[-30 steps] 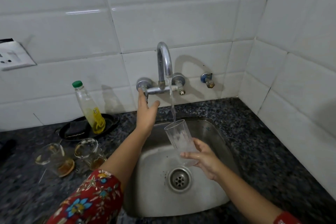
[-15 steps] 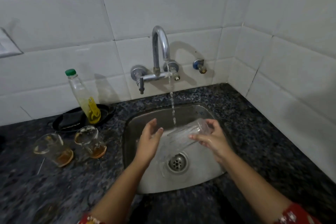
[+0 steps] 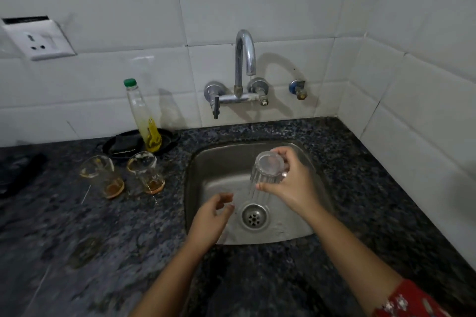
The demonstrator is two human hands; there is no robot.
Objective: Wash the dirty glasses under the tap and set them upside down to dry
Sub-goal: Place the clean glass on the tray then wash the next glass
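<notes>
My right hand (image 3: pixel 293 185) grips a clear ribbed glass (image 3: pixel 266 170), turned mouth down above the steel sink (image 3: pixel 316 170). My left hand (image 3: pixel 213 216) hovers open over the sink's left part, fingers loosely curled, holding nothing. The chrome tap (image 3: pixel 244 59) on the tiled wall shows no water stream. Two dirty glasses stand upright on the counter left of the sink: one (image 3: pixel 103 177) farther left, one (image 3: pixel 146 171) nearer the sink, both with brown dregs at the bottom.
A bottle with a green cap (image 3: pixel 144 116) holding yellow liquid stands on a black dish (image 3: pixel 121 147) with a dark sponge, behind the glasses. A wall socket (image 3: pixel 38 38) is up left. A small blue valve (image 3: pixel 297 87) sits right of the tap. Dark granite counter (image 3: pixel 77 252) surrounds the sink.
The water has stopped running. My right hand has turned the glass from tilted under the stream to mouth down. My left hand has drawn back from the glass, lower and nearer me.
</notes>
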